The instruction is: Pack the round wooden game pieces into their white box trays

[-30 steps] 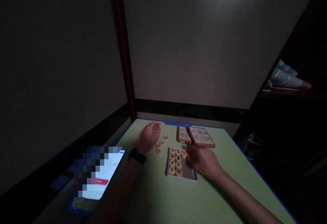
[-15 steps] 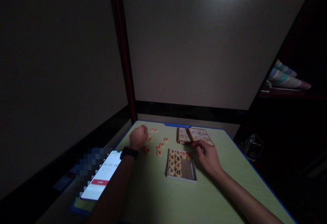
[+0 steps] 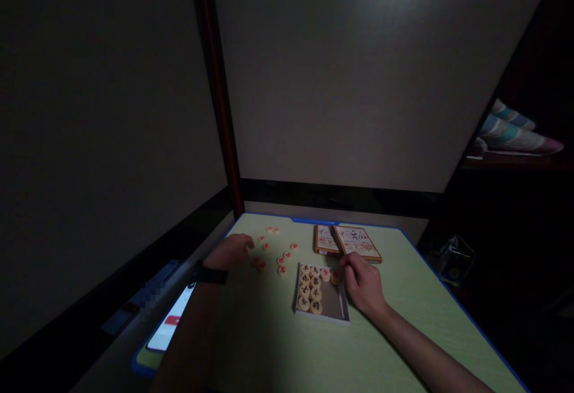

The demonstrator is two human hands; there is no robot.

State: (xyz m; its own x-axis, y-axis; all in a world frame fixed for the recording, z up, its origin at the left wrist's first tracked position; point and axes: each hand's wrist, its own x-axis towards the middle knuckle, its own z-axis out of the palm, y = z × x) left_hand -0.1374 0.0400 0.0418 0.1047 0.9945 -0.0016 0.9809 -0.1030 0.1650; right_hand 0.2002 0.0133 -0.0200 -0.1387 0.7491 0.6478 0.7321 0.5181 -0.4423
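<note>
My left hand (image 3: 232, 249), with a dark band on its wrist, is over the far left of the table beside loose xiangqi pieces (image 3: 281, 270) with red characters. Its fingers are curled in, and whatever they may hold is hidden. At the upper right corner of a shallow open box (image 3: 323, 316) rests my right hand (image 3: 364, 279), its fingers bent together; I cannot make out anything in them. Inside the box, pieces with black characters (image 3: 315, 292) fill two columns on the left. Two red-marked pieces (image 3: 325, 274) lie along its top row, one right beside my right fingertips.
Behind my right hand lie two printed boxes or lids (image 3: 357, 242), one overlapping the other. A lit phone (image 3: 164, 334) lies at the left table edge, partly behind my left forearm. The green table (image 3: 278, 351) has a blue rim, with walls behind and to the left.
My left hand has turned from a raised fist to fingers reaching lower toward the red pieces, and its forearm covers more of the phone. My right hand stays by the box. The view has shifted slightly.
</note>
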